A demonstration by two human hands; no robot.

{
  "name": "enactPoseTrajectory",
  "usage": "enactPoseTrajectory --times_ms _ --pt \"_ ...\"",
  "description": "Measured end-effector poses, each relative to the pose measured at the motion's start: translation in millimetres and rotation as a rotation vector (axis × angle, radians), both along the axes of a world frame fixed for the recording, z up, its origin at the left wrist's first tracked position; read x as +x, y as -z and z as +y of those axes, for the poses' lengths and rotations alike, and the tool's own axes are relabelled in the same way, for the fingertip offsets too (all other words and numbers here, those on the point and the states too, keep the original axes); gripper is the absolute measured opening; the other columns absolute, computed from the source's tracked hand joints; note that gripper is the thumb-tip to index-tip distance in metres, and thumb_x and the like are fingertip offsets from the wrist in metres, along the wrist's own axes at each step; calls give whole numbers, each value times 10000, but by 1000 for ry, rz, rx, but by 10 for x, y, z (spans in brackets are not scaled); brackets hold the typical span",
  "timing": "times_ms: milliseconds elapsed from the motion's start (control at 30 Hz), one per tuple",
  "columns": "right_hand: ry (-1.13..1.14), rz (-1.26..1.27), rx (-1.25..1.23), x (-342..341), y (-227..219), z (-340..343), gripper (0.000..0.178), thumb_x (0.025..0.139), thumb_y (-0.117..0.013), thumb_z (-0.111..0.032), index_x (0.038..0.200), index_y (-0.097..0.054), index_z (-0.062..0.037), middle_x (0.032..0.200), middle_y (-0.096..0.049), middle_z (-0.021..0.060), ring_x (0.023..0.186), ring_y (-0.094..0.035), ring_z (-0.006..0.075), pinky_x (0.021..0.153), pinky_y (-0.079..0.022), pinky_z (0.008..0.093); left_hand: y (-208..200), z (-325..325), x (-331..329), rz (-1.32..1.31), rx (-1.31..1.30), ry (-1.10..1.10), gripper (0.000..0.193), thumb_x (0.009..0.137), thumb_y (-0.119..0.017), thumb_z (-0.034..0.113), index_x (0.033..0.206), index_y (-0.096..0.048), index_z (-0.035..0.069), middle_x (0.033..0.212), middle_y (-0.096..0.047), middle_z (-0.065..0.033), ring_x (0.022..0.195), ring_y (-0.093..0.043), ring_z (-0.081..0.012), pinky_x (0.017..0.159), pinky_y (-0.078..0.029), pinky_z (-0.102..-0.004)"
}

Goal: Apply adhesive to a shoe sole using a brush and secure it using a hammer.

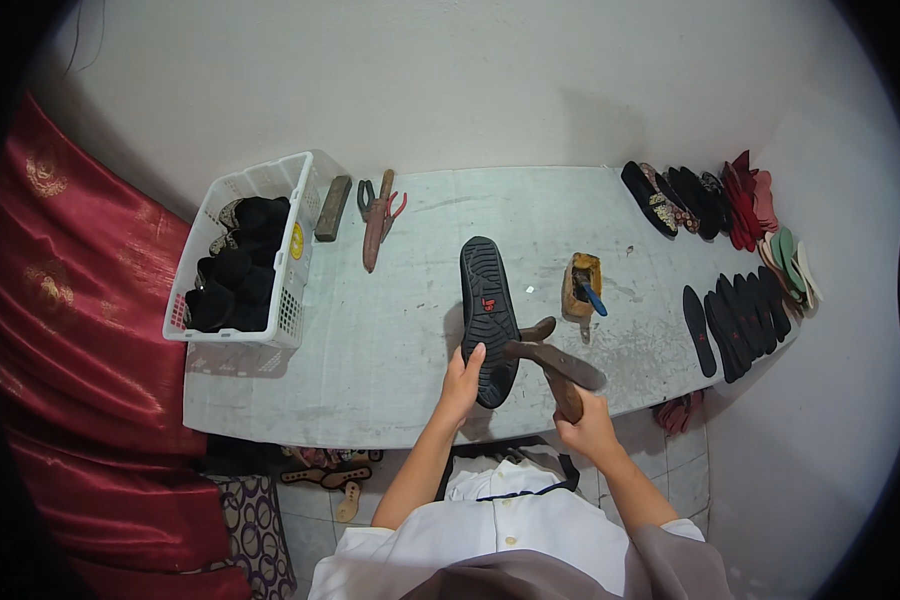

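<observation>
Above the middle of the table, my left hand (459, 388) grips a black shoe (489, 325) near its heel end. Its ridged sole faces up, with a small red mark in the middle. My right hand (588, 428) is closed round the wooden handle of a hammer (560, 362). The hammer head reaches left to the shoe's side edge; whether it touches cannot be told. Behind the head, a rounded brown piece (538, 329) juts out beside the shoe, partly hidden. Just beyond, on the right, stands a small glue-stained container (581, 287) with a blue-handled brush (594, 299).
A white plastic basket (293, 300) of black shoes stands at the left. Near it lie a dark block (333, 208) and pliers (377, 215). At the right are rows of black soles (735, 320) and colourful shoe uppers (740, 205). A red curtain (90, 350) hangs left.
</observation>
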State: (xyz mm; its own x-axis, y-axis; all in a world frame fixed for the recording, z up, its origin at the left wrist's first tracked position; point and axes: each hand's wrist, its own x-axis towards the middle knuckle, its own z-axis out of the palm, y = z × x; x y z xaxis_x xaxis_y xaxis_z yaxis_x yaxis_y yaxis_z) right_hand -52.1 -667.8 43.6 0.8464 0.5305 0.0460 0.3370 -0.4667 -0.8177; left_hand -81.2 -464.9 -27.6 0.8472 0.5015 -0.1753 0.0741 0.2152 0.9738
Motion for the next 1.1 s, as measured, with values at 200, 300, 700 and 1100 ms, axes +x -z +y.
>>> enactPoseTrajectory --times_ms 200,300,700,1100 --pt "-151 -46 -322 39 -243 16 274 646 -594 -79 903 -499 -87 603 -551 215 616 -563 414 561 -450 467 98 32 32 104 149 -12 474 899 -476 377 1158 -488 -20 1063 -582 -137 987 -534 -196 870 -392 -298" --pt "-215 -31 -272 -89 -324 14 266 647 -593 -75 895 -497 -90 607 -553 211 623 -566 410 566 -452 465 119 22 24 1 7 -28 475 896 -478 380 1147 -494 -23 1054 -585 -144 976 -543 -206 864 -396 -301" --pt "-265 -37 -374 -72 -221 -2 290 649 -605 -90 914 -489 -102 628 -575 191 634 -582 395 566 -464 455 62 40 -30 23 106 -21 439 898 -480 354 1129 -516 -17 1041 -590 -126 953 -544 -177 850 -403 -284" --pt "-161 -230 -180 203 -108 336 292 652 -596 -72 919 -479 -90 610 -574 165 589 -574 379 528 -449 449 46 71 -10 63 176 -36 494 869 -489 450 1075 -534 3 936 -613 -189 912 -587 -279 785 -432 -337"
